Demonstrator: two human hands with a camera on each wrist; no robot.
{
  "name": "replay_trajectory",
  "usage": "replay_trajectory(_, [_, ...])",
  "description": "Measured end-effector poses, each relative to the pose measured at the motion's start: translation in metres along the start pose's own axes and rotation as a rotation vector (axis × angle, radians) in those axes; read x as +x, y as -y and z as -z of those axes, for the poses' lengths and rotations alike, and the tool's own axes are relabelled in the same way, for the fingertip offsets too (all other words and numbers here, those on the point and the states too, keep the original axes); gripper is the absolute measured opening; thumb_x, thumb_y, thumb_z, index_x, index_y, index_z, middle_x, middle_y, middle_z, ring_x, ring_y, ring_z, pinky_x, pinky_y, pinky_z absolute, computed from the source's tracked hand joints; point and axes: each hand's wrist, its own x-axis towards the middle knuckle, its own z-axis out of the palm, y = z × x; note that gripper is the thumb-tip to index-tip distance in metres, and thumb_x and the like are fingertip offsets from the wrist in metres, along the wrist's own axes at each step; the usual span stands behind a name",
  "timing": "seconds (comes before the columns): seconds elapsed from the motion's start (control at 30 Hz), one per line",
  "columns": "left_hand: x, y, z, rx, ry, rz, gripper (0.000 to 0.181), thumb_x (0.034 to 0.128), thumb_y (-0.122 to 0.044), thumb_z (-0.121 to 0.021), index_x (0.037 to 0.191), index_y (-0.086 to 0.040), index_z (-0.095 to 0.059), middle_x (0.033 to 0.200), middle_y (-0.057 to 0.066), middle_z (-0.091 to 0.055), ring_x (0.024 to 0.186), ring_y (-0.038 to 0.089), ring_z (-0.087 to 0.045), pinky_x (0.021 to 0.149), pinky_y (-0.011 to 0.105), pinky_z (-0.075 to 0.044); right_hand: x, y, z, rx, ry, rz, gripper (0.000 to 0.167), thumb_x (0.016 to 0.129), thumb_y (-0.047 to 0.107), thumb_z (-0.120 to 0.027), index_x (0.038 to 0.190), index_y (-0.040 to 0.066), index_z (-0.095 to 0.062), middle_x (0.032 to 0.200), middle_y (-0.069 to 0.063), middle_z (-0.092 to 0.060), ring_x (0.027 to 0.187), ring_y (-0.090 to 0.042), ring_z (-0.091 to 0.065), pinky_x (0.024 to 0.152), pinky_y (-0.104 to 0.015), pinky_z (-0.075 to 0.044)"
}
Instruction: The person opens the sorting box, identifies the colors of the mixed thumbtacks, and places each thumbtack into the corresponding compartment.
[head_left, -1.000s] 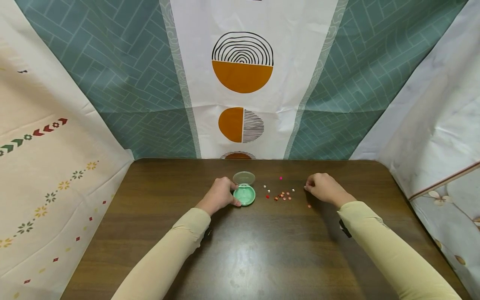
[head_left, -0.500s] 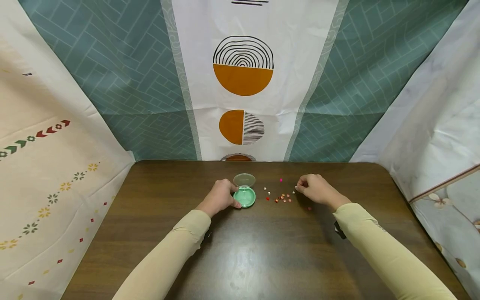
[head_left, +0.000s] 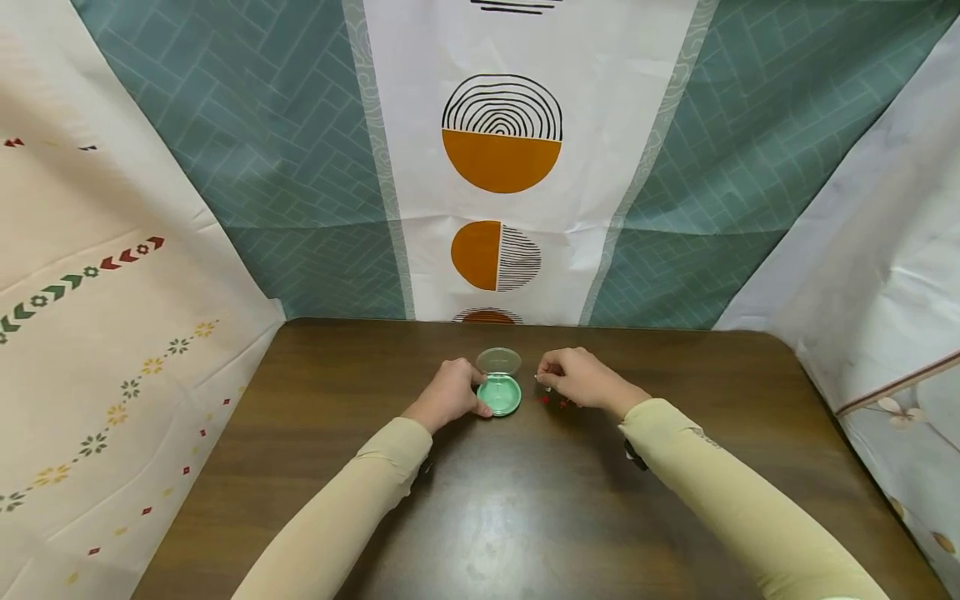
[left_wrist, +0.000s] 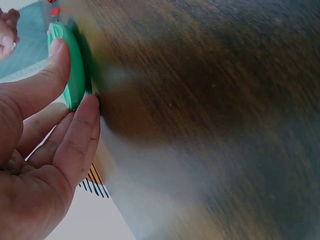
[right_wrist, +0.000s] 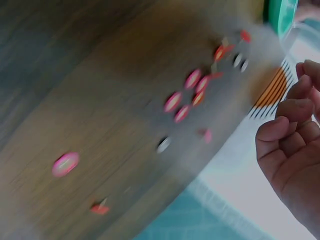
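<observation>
Green case [head_left: 498, 395] sits open on brown table [head_left: 525, 500] — patterned cloth [head_left: 307, 158] hangs behind

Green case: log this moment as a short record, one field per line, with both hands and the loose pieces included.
Container: green case, lid open at its far side
Surface: brown wooden table
Left hand: grips the green case between thumb and fingers
Right hand: right of the case, pinching a small white piece
Loose on table: red and pink pieces, silvery pieces
</observation>
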Motion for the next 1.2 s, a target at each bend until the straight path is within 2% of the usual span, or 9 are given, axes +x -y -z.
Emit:
replay_trajectory(0.17, [0.002, -0.001, -0.002, -0.005, 0.011, -0.001, 0.063, 0.0554, -0.029, -0.090, 0.111, -0.006, -0.070, 0.114, 0.003, -0.069, 0.112, 0.022, -0.059, 0.097, 0.036, -0.046, 0.015, 0.015, -0.013, -0.110, 0.042, 0.055, 0.014, 0.092, 0.023, -0.058, 0.092, 0.013, -0.068, 0.065, 0.004, -0.059, 0.054, -0.009, -0.052, 0.055, -0.027, -0.045])
replay_trajectory(0.33, [0.003, -0.002, -0.003, -0.002, 0.017, 0.004, 0.064, 0.0559, -0.030, -0.090, 0.113, -0.007, -0.069, 0.115, 0.002, -0.068, 0.113, 0.021, -0.059, 0.097, 0.036, -0.046, 0.024, 0.023, -0.024, -0.303, 0.044, 0.088, 0.011, 0.090, 0.022, -0.060, 0.090, 0.017, -0.069, 0.076, 0.011, -0.062, 0.065, -0.006, -0.053, 0.063, -0.025, -0.045])
replay_trajectory(0.43, [0.003, -0.003, -0.002, 0.011, 0.016, 0.005, 0.064, 0.0557, -0.030, -0.090, 0.113, -0.010, -0.069, 0.116, 0.001, -0.068, 0.114, 0.021, -0.058, 0.096, 0.035, -0.047, 0.028, 0.025, -0.028, -0.402, 0.035, 0.127, 0.011, 0.089, 0.020, -0.059, 0.080, 0.020, -0.066, 0.070, 0.011, -0.057, 0.062, -0.006, -0.048, 0.060, -0.024, -0.042])
replay_trajectory(0.57, [0.003, -0.004, -0.001, 0.016, 0.009, -0.003, 0.062, 0.0555, -0.030, -0.090, 0.111, -0.011, -0.071, 0.115, 0.000, -0.068, 0.111, 0.023, -0.059, 0.094, 0.035, -0.048, 0.032, 0.029, -0.033, -0.481, 0.038, 0.161, 0.020, 0.087, 0.017, -0.057, 0.068, 0.022, -0.055, 0.060, 0.010, -0.043, 0.058, -0.009, -0.039, 0.056, -0.025, -0.036])
replay_trajectory(0.7, [0.003, -0.004, 0.000, 0.005, 0.008, -0.012, 0.058, 0.0554, -0.030, -0.090, 0.107, -0.011, -0.072, 0.112, 0.001, -0.069, 0.106, 0.022, -0.061, 0.090, 0.034, -0.049, 0.035, 0.032, -0.036, -0.537, 0.058, 0.146, 0.024, 0.086, 0.015, -0.056, 0.064, 0.023, -0.050, 0.059, 0.009, -0.036, 0.059, -0.010, -0.038, 0.056, -0.026, -0.035])
replay_trajectory(0.93, [0.003, -0.001, -0.001, 0.002, 0.008, -0.019, 0.057, 0.0550, -0.029, -0.090, 0.106, -0.009, -0.073, 0.111, 0.002, -0.070, 0.103, 0.020, -0.062, 0.086, 0.032, -0.051, 0.038, 0.040, -0.037, -0.567, 0.087, 0.108, 0.027, 0.082, 0.011, -0.057, 0.059, 0.022, -0.046, 0.059, 0.008, -0.038, 0.059, -0.011, -0.038, 0.055, -0.028, -0.035])
replay_trajectory(1.2, [0.001, 0.002, -0.001, 0.010, -0.004, -0.023, 0.058, 0.0545, -0.029, -0.090, 0.106, -0.008, -0.073, 0.111, 0.003, -0.069, 0.104, 0.020, -0.062, 0.087, 0.032, -0.051, 0.042, 0.043, -0.040, -0.614, 0.013, 0.093, 0.021, 0.078, 0.016, -0.064, 0.060, 0.021, -0.054, 0.065, 0.005, -0.054, 0.061, -0.014, -0.049, 0.059, -0.035, -0.047])
